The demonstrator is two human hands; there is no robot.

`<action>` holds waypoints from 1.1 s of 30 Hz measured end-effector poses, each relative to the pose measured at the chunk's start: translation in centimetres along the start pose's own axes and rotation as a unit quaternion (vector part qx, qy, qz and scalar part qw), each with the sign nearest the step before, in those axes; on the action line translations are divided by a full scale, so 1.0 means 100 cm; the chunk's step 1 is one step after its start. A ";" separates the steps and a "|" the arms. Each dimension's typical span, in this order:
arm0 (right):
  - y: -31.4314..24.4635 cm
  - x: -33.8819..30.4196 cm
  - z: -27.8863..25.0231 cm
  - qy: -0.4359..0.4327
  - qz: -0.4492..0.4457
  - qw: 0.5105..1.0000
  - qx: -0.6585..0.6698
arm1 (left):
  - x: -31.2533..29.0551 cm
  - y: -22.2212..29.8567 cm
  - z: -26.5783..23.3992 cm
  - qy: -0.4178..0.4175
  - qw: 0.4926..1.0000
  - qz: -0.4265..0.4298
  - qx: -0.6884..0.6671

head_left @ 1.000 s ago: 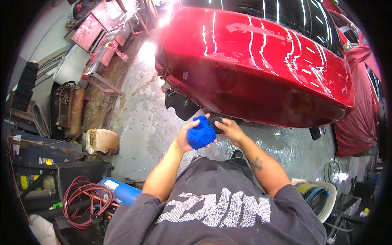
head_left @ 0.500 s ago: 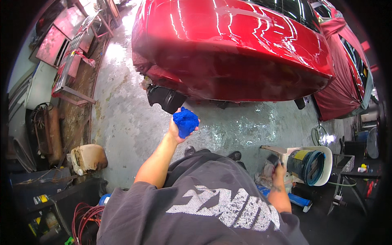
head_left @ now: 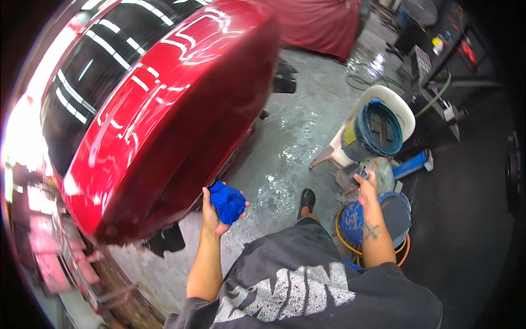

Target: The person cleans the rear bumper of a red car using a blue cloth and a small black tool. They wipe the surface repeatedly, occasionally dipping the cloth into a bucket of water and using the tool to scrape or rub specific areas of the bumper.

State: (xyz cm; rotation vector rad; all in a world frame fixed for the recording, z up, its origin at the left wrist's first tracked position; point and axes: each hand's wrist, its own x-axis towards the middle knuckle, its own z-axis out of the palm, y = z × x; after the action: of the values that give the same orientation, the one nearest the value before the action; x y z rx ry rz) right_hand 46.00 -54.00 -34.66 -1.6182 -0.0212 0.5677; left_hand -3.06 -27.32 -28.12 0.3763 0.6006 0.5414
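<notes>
A crumpled blue cloth (head_left: 228, 203) lies in my left hand (head_left: 212, 215), whose fingers and thumb curl round its sides. The cloth is close to the lower edge of the red car (head_left: 181, 126), a little apart from it as far as I can see. On the right, my right hand (head_left: 369, 189) has its fingers bent, with a small dark thing at the fingertips that I cannot make out. Below that hand stands a blue bucket (head_left: 350, 222). Beyond it, a dark teal bucket (head_left: 357, 140) rests on a white plastic chair (head_left: 404, 107), with flat dark pieces inside.
A blue tool-like bar (head_left: 411, 164) and a clear plastic bag (head_left: 382, 169) are near my right hand. A green hose (head_left: 356, 82) trails across the wet grey floor (head_left: 290, 137). A red cover (head_left: 323, 27) drapes another vehicle at the back.
My view has swung to the right, so the red car now stands on my left. The blue cloth stays in my left hand. The buckets and chair appear nearer the middle.
</notes>
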 end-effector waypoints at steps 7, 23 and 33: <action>-0.095 0.200 -0.055 0.013 -0.165 0.985 -0.048 | 0.225 -0.084 0.178 -0.064 0.958 -0.155 0.233; -0.057 0.403 -0.112 -0.059 -0.069 0.738 -0.668 | 0.602 -0.417 0.450 -0.339 0.353 -0.094 0.867; -0.051 0.412 -0.114 0.008 -0.072 0.756 -0.651 | 0.663 -0.479 0.391 -0.304 0.199 -0.150 0.920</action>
State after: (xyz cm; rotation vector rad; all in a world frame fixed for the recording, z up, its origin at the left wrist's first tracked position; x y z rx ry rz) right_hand 87.89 -49.76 -43.85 -2.9464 -0.6593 0.3978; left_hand 84.77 -34.00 -49.60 2.6070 0.1499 -1.1723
